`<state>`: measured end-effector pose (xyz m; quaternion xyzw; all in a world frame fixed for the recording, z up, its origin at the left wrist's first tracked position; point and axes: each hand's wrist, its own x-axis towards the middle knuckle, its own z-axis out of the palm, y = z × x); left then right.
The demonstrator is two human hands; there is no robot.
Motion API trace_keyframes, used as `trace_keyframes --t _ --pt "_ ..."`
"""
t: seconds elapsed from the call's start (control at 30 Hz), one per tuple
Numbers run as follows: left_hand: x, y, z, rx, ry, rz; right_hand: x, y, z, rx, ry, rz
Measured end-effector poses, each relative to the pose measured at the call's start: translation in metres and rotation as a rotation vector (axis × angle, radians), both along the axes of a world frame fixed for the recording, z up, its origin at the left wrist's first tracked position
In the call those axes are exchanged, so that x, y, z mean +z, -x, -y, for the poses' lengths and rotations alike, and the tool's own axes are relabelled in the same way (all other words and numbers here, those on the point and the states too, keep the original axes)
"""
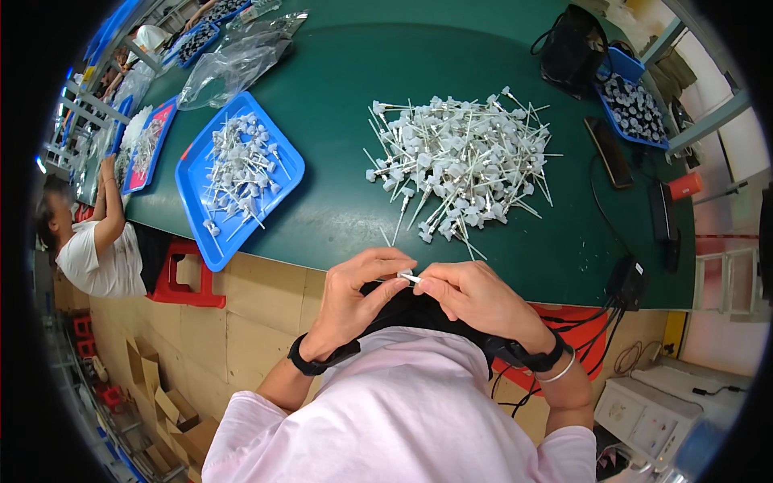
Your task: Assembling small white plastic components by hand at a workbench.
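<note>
Presently, one small white part (pixel 410 278) sits nearest me, before the pile (pixel 463 165), pinched by my nearly closed left hand (pixel 356 294) and right hand (pixel 479 299). Left of the pile lies a blue tray (pixel 190 183); right, a phone (pixel 609 153). Green table (pixel 334 129) stretches between pile and tray, its edge before the pile.
</note>
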<state>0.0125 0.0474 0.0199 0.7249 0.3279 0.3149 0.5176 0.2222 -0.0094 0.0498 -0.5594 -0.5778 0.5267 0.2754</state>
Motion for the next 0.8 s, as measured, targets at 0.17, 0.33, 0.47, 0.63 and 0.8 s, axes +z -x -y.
trace_keyframes --t 0.17,0.33,0.47,0.63,0.8 --pt "-0.005 0.004 0.001 -0.020 0.452 0.211 0.021 -0.006 0.008 -0.090 -0.034 0.140" --pt "-0.006 0.004 -0.003 -0.030 0.598 0.294 0.012 -0.007 0.012 -0.111 -0.094 0.178" --pt "-0.007 0.006 -0.005 -0.041 0.594 0.303 0.002 -0.005 0.013 -0.100 -0.178 0.202" --pt "-0.005 0.008 -0.007 -0.010 0.561 0.305 0.000 -0.002 0.011 -0.103 -0.192 0.201" --pt "-0.006 0.012 -0.008 0.039 0.549 0.289 0.001 -0.001 0.009 -0.096 -0.140 0.178"
